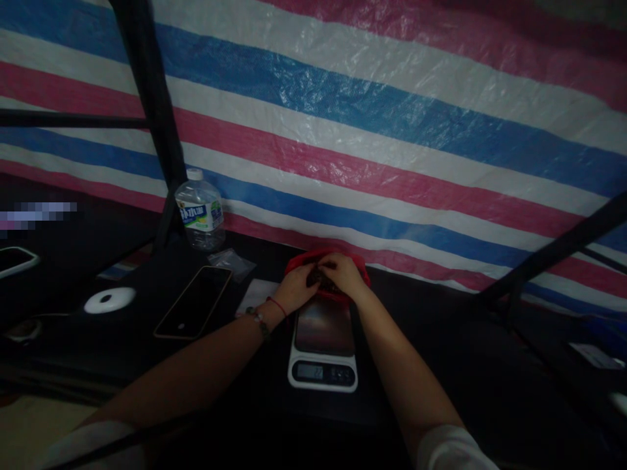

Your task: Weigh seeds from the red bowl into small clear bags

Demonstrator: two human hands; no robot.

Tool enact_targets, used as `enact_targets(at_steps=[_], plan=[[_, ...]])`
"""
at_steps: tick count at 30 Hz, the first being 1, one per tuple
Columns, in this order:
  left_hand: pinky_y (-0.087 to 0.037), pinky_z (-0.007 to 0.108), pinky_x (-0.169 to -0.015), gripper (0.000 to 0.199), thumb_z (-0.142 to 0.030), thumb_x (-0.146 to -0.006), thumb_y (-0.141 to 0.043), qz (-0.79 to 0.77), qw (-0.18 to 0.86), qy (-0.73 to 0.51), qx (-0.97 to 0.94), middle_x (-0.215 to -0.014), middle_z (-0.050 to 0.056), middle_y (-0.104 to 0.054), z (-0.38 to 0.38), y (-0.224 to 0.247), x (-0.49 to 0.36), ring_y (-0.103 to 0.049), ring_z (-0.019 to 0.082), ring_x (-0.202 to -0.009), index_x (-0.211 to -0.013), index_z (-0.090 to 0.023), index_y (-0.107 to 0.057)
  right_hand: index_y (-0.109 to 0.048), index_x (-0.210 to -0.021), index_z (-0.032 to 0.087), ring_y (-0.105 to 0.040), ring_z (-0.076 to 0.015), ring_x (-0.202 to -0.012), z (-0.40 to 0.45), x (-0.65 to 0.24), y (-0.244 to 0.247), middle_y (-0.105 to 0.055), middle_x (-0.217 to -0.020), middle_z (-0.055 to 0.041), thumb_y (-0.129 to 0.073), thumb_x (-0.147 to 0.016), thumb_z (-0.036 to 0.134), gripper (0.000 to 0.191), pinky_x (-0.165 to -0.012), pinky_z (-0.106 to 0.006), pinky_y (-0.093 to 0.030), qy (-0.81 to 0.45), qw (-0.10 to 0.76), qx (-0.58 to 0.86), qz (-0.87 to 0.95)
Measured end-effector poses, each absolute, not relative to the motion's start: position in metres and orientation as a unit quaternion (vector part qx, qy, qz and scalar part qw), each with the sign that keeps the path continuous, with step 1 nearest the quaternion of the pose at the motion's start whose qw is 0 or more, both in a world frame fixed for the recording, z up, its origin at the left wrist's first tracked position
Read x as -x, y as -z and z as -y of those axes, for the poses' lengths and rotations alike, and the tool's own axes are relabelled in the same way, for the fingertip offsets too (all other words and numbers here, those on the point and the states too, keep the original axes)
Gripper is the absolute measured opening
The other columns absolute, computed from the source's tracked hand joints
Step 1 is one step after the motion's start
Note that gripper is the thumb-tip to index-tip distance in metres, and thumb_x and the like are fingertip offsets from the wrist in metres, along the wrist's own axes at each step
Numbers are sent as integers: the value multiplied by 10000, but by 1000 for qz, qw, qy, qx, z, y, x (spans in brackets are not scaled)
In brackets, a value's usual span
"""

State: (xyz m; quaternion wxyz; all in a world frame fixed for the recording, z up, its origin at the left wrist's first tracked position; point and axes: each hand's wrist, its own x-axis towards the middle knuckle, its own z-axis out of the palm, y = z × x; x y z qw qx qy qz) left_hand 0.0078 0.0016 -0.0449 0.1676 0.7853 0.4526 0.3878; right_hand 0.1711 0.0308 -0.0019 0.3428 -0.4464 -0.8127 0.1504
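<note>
Both my hands are together in a red container or bag [361,266], just behind the glossy weighing plate of a white digital scale [323,375]. Dark brown small pieces [326,285] lie in the red thing, too dim to name. My left hand [296,287], with a red string and a beaded bracelet at the wrist, has its fingers curled at the left of these pieces. My right hand [347,274] bends its fingers into them from the right. The fingertips are partly hidden among the pieces. Whether the red thing rests on the scale or behind it I cannot tell.
Left of the scale are a pale flat sheet [255,297], a phone [194,303], a clear plastic bag [232,264] and a labelled plastic bottle [200,212]. A white disc [109,300] lies further left. Black frame bars [157,124] and striped sheeting [367,130] bound the black table.
</note>
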Motion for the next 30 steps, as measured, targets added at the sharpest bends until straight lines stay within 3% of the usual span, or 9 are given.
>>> enact_targets(at_steps=[7,13,19,26,30], plan=[[-510,355,-893,382,-192,-769,-600,-466,172,-380,-780,-1041,92,-683,-5,48,-7,-646,223,-952,-1148,-150,-606,-730,-891,193,-643,-170,-851,-30,-169,3,-713,-902,-45,-583,-784,77,215,-805,-292,-486,-155,312,426,835],[-519,345,-870,335,-174,-757,-601,-469,170,-384,-777,-977,84,-695,-7,50,-8,-655,223,-920,-1089,-150,-642,-721,-902,196,-631,-172,-921,-30,-170,2,-704,-939,-44,-496,-772,19,314,-874,-314,-478,-151,338,404,836],[-512,352,-911,417,-195,-760,-617,-464,175,-408,-767,-1058,89,-688,-10,55,-8,-649,228,-980,-1175,-159,-611,-717,-878,202,-627,-172,-924,-33,-173,3,-701,-930,-38,-445,-751,-2,363,-893,-326,-474,-144,363,421,819],[-501,396,-953,459,-191,-752,-627,-468,204,-435,-742,-1129,106,-669,-12,56,-8,-631,236,-1034,-1209,-159,-597,-723,-895,187,-639,-180,-862,-33,-178,1,-706,-915,-55,-619,-789,204,149,-826,-318,-487,-170,343,443,810],[-490,401,-973,503,-174,-744,-625,-454,203,-450,-742,-1191,109,-646,-12,57,-7,-615,236,-1077,-1244,-161,-572,-727,-902,185,-644,-172,-831,-33,-178,2,-711,-902,-51,-616,-790,189,158,-786,-297,-486,-184,320,444,817]])
